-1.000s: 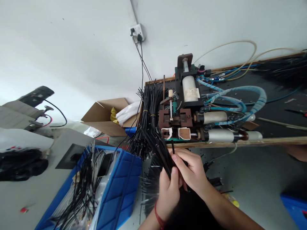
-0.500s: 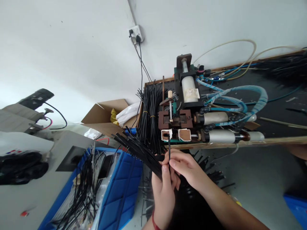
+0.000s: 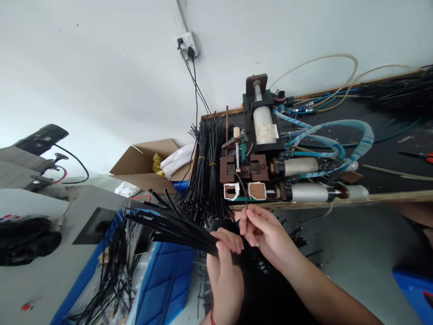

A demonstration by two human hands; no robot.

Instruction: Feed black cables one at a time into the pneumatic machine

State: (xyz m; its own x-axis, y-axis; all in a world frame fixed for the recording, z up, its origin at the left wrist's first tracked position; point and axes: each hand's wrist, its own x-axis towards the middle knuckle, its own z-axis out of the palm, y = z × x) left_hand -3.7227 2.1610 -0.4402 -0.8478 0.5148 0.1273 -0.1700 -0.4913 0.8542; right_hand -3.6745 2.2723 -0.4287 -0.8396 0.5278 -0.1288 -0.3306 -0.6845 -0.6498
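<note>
My left hand (image 3: 225, 257) is wrapped round a bundle of black cables (image 3: 182, 230) whose free ends fan out to the left. Just right of it, my right hand (image 3: 265, 230) pinches one black cable (image 3: 244, 192) between thumb and fingertips. That single cable rises in a slight curve to the bench machine (image 3: 243, 169), its far end near the brown jaws. Two white-rimmed pads, a left pad (image 3: 231, 192) and a right pad (image 3: 257, 191), sit apart on the machine's front, with the cable passing between them.
Tied bundles of black cable (image 3: 209, 167) lie left of the machine on the bench. Air cylinders (image 3: 309, 192) and blue hoses (image 3: 367, 135) extend right. A blue crate (image 3: 165, 275) of cable scraps and an open cardboard box (image 3: 144, 155) stand left. Red-handled pliers (image 3: 429, 157) lie far right.
My hands have moved apart. The right hand holds the single cable away from the bundle, its end now deeper at the machine's jaws. The left hand shifted down-left with the bundle.
</note>
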